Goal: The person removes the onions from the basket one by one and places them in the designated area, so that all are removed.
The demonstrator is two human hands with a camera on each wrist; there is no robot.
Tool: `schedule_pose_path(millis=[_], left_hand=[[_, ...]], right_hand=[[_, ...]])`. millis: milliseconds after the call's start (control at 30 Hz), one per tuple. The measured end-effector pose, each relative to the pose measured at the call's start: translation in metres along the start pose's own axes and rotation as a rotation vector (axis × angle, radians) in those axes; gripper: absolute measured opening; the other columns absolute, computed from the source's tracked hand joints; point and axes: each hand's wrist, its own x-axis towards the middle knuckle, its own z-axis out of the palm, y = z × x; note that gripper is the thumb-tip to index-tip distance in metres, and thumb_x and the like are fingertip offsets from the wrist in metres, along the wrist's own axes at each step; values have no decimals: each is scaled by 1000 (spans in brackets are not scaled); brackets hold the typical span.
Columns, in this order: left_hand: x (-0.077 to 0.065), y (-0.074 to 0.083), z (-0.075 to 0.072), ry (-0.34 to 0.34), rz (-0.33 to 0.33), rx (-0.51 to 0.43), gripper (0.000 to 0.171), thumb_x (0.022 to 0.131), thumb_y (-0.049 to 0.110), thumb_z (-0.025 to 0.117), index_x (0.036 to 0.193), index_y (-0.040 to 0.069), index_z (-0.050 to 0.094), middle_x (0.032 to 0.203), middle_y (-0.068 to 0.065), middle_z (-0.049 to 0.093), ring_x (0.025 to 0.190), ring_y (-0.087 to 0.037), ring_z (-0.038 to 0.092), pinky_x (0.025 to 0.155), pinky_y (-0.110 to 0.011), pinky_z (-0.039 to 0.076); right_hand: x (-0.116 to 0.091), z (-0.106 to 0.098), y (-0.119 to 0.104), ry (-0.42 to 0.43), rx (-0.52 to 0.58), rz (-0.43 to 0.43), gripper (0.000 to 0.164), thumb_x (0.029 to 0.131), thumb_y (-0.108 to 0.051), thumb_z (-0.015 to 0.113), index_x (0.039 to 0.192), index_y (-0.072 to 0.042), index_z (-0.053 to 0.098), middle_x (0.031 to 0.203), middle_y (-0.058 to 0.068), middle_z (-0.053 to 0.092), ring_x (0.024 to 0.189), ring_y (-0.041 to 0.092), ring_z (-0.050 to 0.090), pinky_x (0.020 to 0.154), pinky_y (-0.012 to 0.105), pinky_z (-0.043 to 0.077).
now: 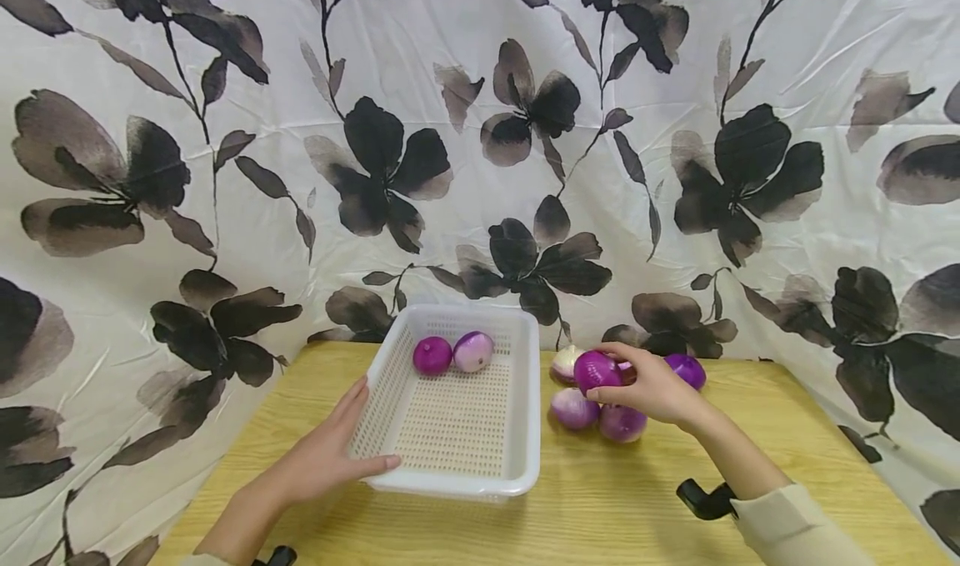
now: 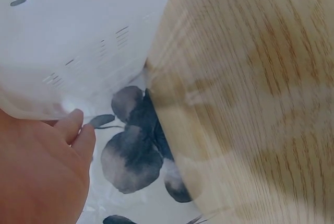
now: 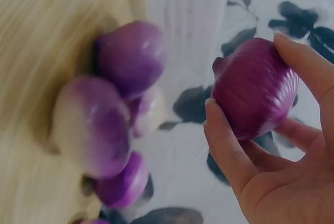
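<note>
My right hand (image 1: 647, 385) pinches a deep purple onion (image 1: 595, 371) between thumb and fingertips, lifted above a group of onions right of the basket. In the right wrist view, this onion (image 3: 255, 88) shows its stem end pointing left. At the basket's near left corner is my left hand (image 1: 330, 453), thumb over the front rim and fingers against the left side. The white perforated plastic basket (image 1: 530, 416) contains a purple onion (image 1: 432, 356) and a paler onion (image 1: 473, 351) side by side at its far end.
Close below the right hand lie a pale purple onion (image 1: 574, 409), another purple onion (image 1: 622, 423) and a whitish onion (image 1: 566, 363). A bright purple onion (image 1: 686, 371) sits farther right. Floral cloth (image 1: 465, 182) hangs behind the wooden table (image 1: 600, 508).
</note>
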Motion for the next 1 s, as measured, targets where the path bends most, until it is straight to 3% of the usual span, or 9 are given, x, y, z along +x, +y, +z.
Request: schedule_pose_path(millis=[333,600,1000], left_hand=[[-1,-1,3,-3,2,-38,124,82,67,74,163,-1,10,171,-18,4,150,-49,21,115,-69,28],[5,-4,1,6,16,-10,122,83,66,74,163,-2,10,171,-19,5,150,-49,22,114,-69,30],[18,-19,0,-7,37,-5,123,82,70,72,163,-1,11,171,-17,4,150,-49,22,114,-69,30]], right_hand=[[-22,-20,34,46,-59,26,71,84,-33,85,141,-2,55,125,23,65,106,35,66,81,42,62],[-28,-28,62,83,-72,70,70,85,-33,85,140,-2,54,126,24,64,108,36,65,84,45,61],[-31,-27,98,108,-117,131,76,85,-26,85,139,13,50,117,29,65,104,38,65,82,44,57]])
